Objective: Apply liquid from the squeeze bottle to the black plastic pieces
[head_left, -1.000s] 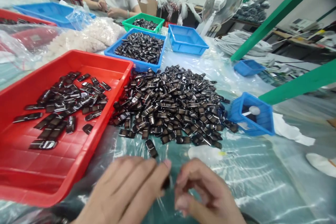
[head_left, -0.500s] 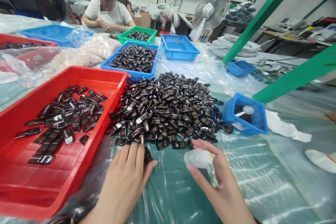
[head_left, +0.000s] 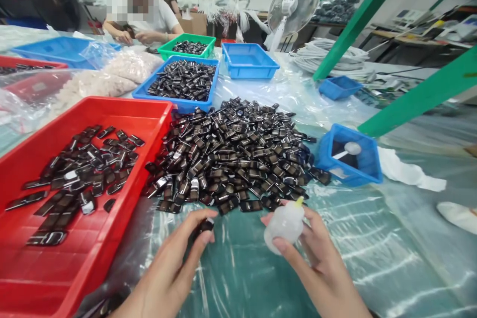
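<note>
Between the thumb and fingers of my left hand (head_left: 179,248) is a small black plastic piece (head_left: 206,225), mostly hidden by the fingers. My right hand (head_left: 316,253) grips a translucent white squeeze bottle (head_left: 285,226) with a yellow tip, which points up and away from me. Just beyond both hands spreads a big heap of glossy black-brown plastic pieces (head_left: 238,154). To the left, a red tray (head_left: 30,268) holds a looser group of similar pieces (head_left: 89,164).
Behind the heap stand a full blue tray (head_left: 139,92), a green tray (head_left: 162,53) and another blue tray (head_left: 249,69). At right are a small blue bin (head_left: 350,179) with a spoon inside, white tissue (head_left: 410,169) and green posts (head_left: 421,89). Across the table sits a person (head_left: 164,15).
My left hand has drawn back from the heap's edge and turned, with a black piece now in its fingers. My right hand has tilted the bottle so its yellow tip points up.
</note>
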`<state>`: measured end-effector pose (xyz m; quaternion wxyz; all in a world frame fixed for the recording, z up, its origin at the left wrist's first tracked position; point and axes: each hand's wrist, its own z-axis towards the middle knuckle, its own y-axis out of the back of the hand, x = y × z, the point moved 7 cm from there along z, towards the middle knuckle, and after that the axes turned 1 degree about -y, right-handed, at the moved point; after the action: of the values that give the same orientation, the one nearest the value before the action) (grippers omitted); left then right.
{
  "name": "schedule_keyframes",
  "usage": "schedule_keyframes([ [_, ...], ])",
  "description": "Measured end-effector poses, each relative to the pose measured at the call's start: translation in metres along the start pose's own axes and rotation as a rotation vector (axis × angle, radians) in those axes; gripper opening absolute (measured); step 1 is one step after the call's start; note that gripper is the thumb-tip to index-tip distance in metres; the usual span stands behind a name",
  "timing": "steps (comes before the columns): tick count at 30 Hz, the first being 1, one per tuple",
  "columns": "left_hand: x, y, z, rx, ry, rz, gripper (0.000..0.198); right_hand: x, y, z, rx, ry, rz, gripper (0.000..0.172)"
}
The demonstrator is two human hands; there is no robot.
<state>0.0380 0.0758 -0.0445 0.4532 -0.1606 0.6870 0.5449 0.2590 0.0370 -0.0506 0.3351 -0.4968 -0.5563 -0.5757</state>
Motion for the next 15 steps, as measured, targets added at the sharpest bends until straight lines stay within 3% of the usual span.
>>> schedule_keyframes([
  [2,0.0,-0.003,-0.002,0.03,0.048,-0.016,0.028,0.001,0.002,0.0,-0.021,0.019,0.007,0.032],
  [4,-0.004,-0.001,-0.003,-0.007,0.066,-0.025,0.023,0.004,-0.001,-0.001,0.039,0.049,-0.003,0.03],
  [7,-0.014,0.003,0.0,-0.048,0.043,-0.055,0.018,0.006,-0.002,-0.002,0.067,0.078,-0.003,0.032],
  [12,-0.017,0.002,0.007,-0.038,0.047,0.012,0.028,0.013,0.001,-0.004,0.083,0.177,-0.064,0.036],
  [15,-0.015,0.0,0.005,-0.011,0.034,0.026,0.012,0.015,0.003,-0.004,0.109,0.218,-0.173,0.041],
])
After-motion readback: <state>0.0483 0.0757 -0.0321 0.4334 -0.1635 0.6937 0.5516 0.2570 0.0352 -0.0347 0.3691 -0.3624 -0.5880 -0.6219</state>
